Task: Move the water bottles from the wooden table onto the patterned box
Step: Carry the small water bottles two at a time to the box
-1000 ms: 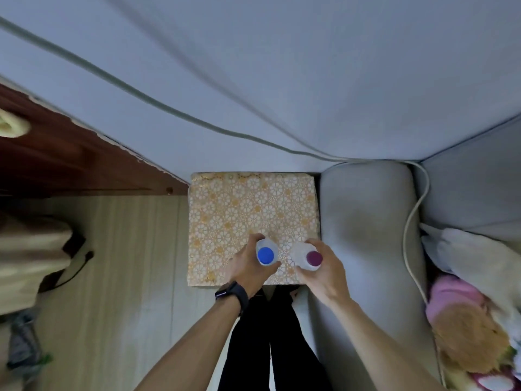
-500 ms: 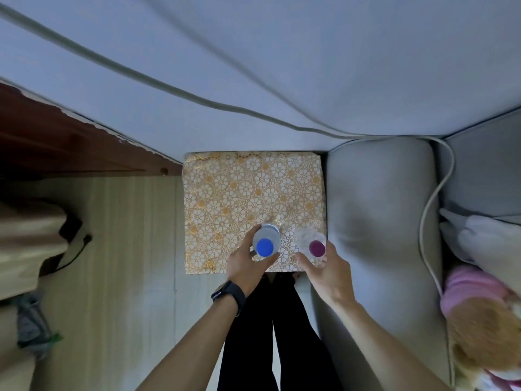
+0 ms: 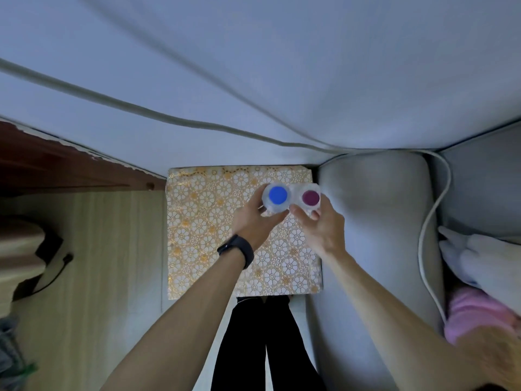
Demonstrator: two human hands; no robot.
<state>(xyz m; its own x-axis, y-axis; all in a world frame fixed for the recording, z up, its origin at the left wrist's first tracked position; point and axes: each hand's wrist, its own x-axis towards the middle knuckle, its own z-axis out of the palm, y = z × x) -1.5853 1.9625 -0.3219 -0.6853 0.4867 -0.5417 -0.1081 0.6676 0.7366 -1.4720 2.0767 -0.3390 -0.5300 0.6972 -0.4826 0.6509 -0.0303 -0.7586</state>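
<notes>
we take this for a home, a living room corner: a grey upholstered sofa (image 3: 372, 249) stands just beside a box wrapped in floral paper (image 3: 203, 235), soft toys (image 3: 479, 292) lie piled on the cushions, pale wood-look flooring (image 3: 93, 277) spreads below, and a loose cable (image 3: 169, 119) runs along the plain wall.

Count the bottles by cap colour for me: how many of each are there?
Blue-capped bottle, in the left hand: 1
Purple-capped bottle, in the right hand: 1
Total: 2, both over the patterned box.
</notes>
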